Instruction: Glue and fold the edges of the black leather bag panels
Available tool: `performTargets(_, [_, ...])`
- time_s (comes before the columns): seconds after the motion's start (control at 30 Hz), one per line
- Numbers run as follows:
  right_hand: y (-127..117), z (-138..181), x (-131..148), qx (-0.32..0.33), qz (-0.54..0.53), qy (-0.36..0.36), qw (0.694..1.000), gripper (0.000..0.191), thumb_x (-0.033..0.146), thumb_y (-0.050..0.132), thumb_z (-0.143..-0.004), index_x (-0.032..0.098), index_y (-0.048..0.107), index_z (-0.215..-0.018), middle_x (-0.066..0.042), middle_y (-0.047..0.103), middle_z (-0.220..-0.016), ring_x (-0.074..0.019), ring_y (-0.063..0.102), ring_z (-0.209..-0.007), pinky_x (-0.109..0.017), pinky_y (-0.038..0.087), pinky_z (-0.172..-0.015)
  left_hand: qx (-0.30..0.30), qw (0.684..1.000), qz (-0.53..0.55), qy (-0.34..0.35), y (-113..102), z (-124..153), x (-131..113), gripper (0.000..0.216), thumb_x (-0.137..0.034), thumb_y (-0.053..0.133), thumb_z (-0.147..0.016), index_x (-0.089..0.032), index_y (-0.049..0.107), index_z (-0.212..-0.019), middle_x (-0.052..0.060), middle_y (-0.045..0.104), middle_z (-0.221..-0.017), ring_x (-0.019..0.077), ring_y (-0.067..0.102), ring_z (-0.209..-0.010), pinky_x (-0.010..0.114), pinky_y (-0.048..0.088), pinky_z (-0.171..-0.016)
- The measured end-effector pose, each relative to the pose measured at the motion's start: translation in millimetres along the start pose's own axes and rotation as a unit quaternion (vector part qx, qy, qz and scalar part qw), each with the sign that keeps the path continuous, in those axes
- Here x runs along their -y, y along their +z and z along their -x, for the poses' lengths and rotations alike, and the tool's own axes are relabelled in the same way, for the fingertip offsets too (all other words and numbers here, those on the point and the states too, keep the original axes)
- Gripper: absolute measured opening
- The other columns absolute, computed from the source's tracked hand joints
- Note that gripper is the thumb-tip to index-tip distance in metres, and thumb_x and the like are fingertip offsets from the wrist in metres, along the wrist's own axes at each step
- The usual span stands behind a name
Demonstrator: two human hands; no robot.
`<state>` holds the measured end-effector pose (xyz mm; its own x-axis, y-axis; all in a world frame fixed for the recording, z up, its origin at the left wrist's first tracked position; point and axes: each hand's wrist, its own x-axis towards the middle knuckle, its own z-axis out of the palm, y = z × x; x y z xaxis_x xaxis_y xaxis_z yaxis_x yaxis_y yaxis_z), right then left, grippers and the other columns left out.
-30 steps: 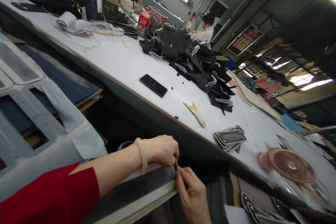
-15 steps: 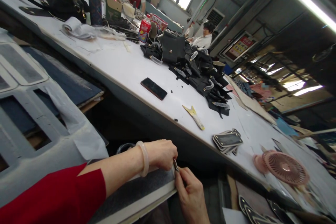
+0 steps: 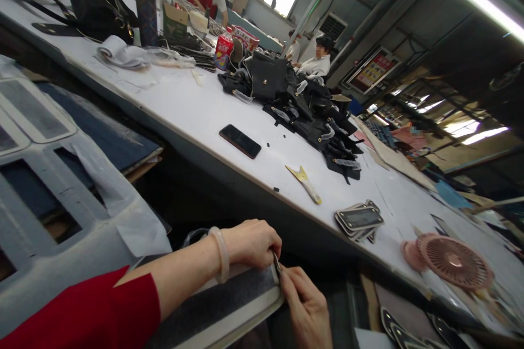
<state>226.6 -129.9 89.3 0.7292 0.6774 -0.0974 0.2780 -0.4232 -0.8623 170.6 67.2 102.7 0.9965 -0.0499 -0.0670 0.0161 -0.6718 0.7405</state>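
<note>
My left hand, with a pale bangle on the wrist and a red sleeve behind it, is curled into a pinch at the corner of a dark strip on a pale board low in the view. My right hand pinches a small thin dark piece right against the left fingertips. Both hands meet at that piece, below the front edge of the white table. What the piece is I cannot make out.
On the table lie a black phone, a yellowish flat tool, a stack of dark framed pieces, a pink fan and a heap of black bag parts. A grey template board lies at left. Other people work far back.
The view has shifted slightly; both hands stay pinched together at the board's corner, sitting a little lower and to the right in the picture.
</note>
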Motion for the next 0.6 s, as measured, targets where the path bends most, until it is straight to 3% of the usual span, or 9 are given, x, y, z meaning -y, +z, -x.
performTargets(0.07, [-2, -4, -3, 0.019, -0.086, 0.073, 0.993, 0.041, 0.057, 0.067, -0.082, 0.018, 0.075, -0.073, -0.002, 0.057, -0.072, -0.0142, 0.05, -0.068, -0.023, 0.04, -0.062, 0.0, 1.0, 0.008, -0.002, 1, 0, 2, 0.034, -0.016, 0.052, -0.073, -0.026, 0.077, -0.095, 0.002, 0.078, -0.097, 0.0236, 0.072, -0.094, 0.033, 0.056, -0.085])
performTargets(0.17, [-3, -12, -6, 0.059, -0.227, 0.19, 0.953, 0.044, 0.059, 0.079, -0.069, 0.016, 0.072, -0.068, 0.0, 0.055, -0.067, -0.0123, 0.045, -0.064, -0.023, 0.039, -0.058, -0.004, 1.0, 0.011, -0.004, 3, 0, 4, 0.034, -0.017, 0.052, -0.073, -0.026, 0.077, -0.094, 0.003, 0.078, -0.096, 0.0248, 0.073, -0.093, 0.035, 0.056, -0.085])
performTargets(0.33, [0, -19, -1, 0.171, -0.352, 0.219, 0.894, 0.036, 0.049, 0.081, -0.074, 0.017, 0.076, -0.09, -0.002, 0.062, -0.075, -0.012, 0.051, -0.069, -0.022, 0.041, -0.065, -0.012, 1.0, 0.001, 0.001, 5, -1, 5, 0.033, -0.019, 0.051, -0.073, -0.026, 0.077, -0.093, 0.004, 0.078, -0.096, 0.027, 0.073, -0.094, 0.037, 0.057, -0.082])
performTargets(0.47, [-3, -23, 1, 0.225, -0.343, 0.213, 0.887, 0.035, 0.049, 0.077, -0.079, 0.015, 0.076, -0.084, -0.002, 0.062, -0.072, -0.0104, 0.05, -0.069, -0.02, 0.038, -0.066, -0.013, 1.0, -0.008, 0.005, 4, -1, 2, 0.032, -0.017, 0.051, -0.073, -0.026, 0.076, -0.091, 0.003, 0.078, -0.094, 0.0269, 0.073, -0.091, 0.036, 0.057, -0.08])
performTargets(0.6, [-7, -32, 7, 0.287, -0.25, 0.205, 0.902, 0.048, 0.061, 0.071, -0.078, 0.014, 0.075, -0.085, -0.002, 0.061, -0.069, -0.0122, 0.05, -0.065, -0.025, 0.04, -0.068, -0.008, 1.0, -0.023, 0.008, 1, 2, -5, 0.03, -0.016, 0.052, -0.072, -0.026, 0.077, -0.088, 0.004, 0.078, -0.095, 0.0283, 0.073, -0.089, 0.038, 0.057, -0.077])
